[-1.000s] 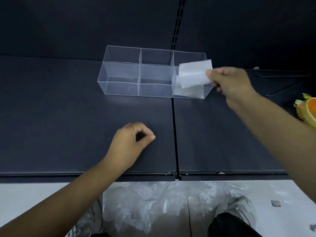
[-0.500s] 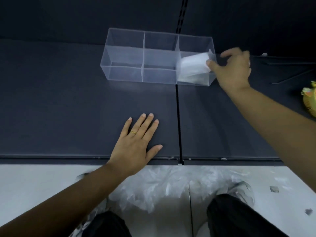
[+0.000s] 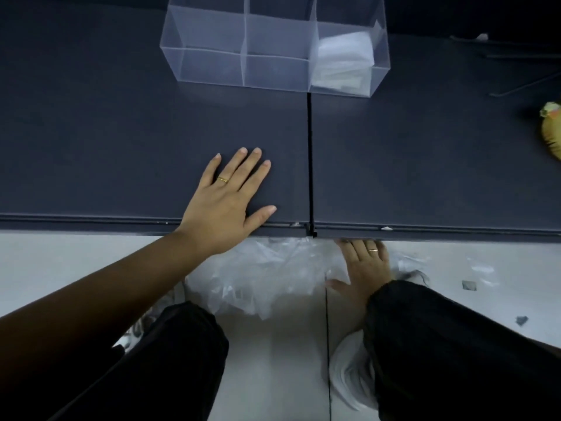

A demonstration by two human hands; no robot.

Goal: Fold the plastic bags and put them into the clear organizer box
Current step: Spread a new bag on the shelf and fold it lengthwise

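- My left hand (image 3: pixel 223 205) lies flat on the table (image 3: pixel 91 147), fingers spread, holding nothing.
- My right hand (image 3: pixel 365 268) rests flat on the loose bags (image 3: pixel 261 278) below the table edge.
- A folded bag (image 3: pixel 343 56) sits in the box's (image 3: pixel 212 41) right compartment, well apart from both hands.

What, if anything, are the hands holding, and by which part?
Nothing. The left hand lies flat on the shelf; the right hand is open over the loose bags.

Dark shelf (image 3: pixel 121 132) in two panels with a central seam (image 3: pixel 310 153); yellow object (image 3: pixel 551 129) at its right edge; pale floor (image 3: pixel 60 262) bearing small scraps (image 3: pixel 469 285).
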